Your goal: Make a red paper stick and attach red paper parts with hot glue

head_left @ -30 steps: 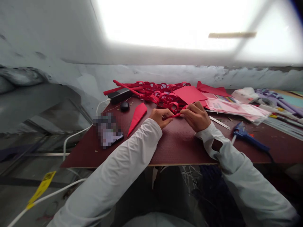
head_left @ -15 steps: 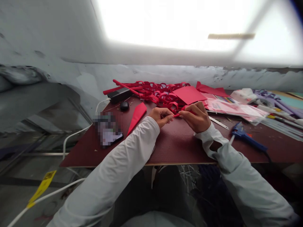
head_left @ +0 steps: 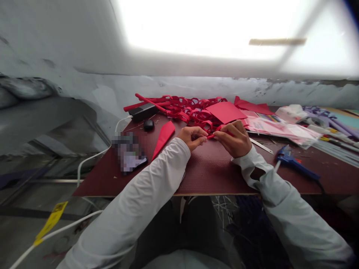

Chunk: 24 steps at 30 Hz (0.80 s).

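A: Head cam, what's being held there?

B: Thin red paper piece (head_left: 210, 136), pinched between both hands' fingertips, left hand (head_left: 192, 138) on one end, right hand (head_left: 234, 139) on the other, over the table (head_left: 209, 173).

A: Anything crowding it?

B: Yeah, the far side's blocked by a red paper chain (head_left: 193, 112), partly hidden by the hands. A folded red piece (head_left: 163, 139) and phone (head_left: 129, 153) are parked left, a blue glue gun (head_left: 295, 163) right.
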Motion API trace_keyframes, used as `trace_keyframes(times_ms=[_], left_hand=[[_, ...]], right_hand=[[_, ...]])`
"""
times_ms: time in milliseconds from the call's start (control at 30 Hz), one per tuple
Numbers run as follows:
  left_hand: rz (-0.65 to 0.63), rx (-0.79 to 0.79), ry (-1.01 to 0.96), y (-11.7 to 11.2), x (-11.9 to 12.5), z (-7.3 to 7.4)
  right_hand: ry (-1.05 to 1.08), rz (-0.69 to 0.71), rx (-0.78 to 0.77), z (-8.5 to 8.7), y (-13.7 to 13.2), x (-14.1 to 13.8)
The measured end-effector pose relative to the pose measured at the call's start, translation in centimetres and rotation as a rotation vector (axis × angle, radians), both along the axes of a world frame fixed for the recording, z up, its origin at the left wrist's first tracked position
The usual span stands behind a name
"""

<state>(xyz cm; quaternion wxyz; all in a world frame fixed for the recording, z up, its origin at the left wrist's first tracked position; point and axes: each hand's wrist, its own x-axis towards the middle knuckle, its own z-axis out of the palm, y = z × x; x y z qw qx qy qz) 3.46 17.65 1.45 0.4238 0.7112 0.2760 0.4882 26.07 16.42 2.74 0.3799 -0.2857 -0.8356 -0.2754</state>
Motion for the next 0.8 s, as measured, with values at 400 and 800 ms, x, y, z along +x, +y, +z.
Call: trace_keyframes(times_ms=[400,800], left_hand=[[-0.007,0.023,0.004,-0.11,0.00,0.17],[0.142,0.103,0.185,0.04,-0.47,0.16]], right_hand=[[0.022,-0.026,-0.105,0.01,-0.20,0.11],[0.036,-0.033,-0.088,0.03,-0.13,0.07]])
